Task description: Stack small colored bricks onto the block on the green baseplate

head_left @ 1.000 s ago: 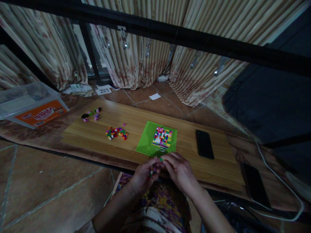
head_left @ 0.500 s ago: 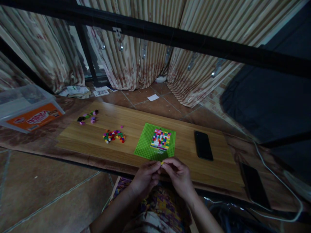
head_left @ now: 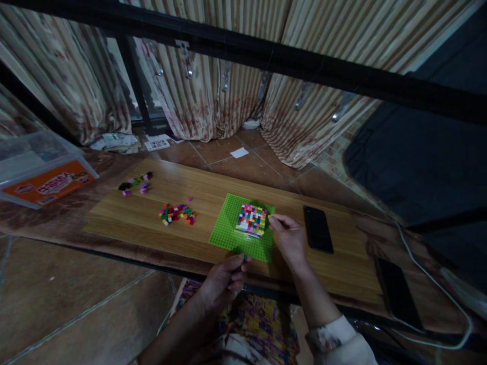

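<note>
A green studded baseplate [head_left: 222, 230] lies on the wooden board, with a square block of many-coloured building bricks [head_left: 251, 219] built up on it. At the plate's right edge, my right hand [head_left: 289, 237] pinches a small yellow brick [head_left: 270, 217] between thumb and fingertips, beside the coloured block. My left hand [head_left: 224, 276] is closed just in front of the plate's near edge. A small green brick [head_left: 245, 257] shows at its thumb and fingertip. Whether more bricks are inside the curled left fingers is hidden.
Loose coloured bricks [head_left: 177, 214] lie left of the plate, and a second scatter of black, pink and green pieces [head_left: 135, 183] lies farther left. A black phone [head_left: 318, 228] rests at the right, another dark phone [head_left: 397, 291] beyond it. A clear plastic box [head_left: 45, 167] stands far left.
My right hand has moved away from my left, forward and right, carrying the yellow brick to the block's right side. My left hand stays near the front edge, a green brick now showing.
</note>
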{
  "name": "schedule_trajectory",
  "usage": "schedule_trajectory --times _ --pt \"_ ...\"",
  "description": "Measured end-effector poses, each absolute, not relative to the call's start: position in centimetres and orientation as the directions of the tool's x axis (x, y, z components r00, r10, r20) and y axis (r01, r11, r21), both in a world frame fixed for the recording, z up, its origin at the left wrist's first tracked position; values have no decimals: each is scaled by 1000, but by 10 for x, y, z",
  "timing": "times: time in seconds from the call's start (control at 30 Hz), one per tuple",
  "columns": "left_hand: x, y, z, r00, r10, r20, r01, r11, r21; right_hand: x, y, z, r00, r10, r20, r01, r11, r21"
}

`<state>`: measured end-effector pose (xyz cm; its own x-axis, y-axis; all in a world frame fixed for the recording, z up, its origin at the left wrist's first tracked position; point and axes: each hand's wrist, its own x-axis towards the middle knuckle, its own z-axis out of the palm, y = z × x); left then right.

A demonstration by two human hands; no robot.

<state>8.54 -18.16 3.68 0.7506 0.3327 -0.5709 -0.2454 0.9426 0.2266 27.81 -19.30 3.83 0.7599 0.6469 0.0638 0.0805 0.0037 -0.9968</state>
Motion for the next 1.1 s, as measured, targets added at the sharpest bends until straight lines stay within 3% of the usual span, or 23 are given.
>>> schedule_trajectory --times 0.37,0.57,0.73,1.1 --pt "76 -181 28 731 331 -596 -206 940 271 297 -175 31 676 733 72 136 -29 -990" --pt "76 -181 30 726 331 -603 -198 940 278 306 -170 33 630 774 -71 -59 -44 -997" --pt "76 -180 29 716 337 -612 -192 937 292 312 -169 32 464 847 -260 -288 -134 -948" --pt "78 -182 24 730 322 -603 -176 941 289 313 -166 29 446 849 -283 -341 -131 -931"
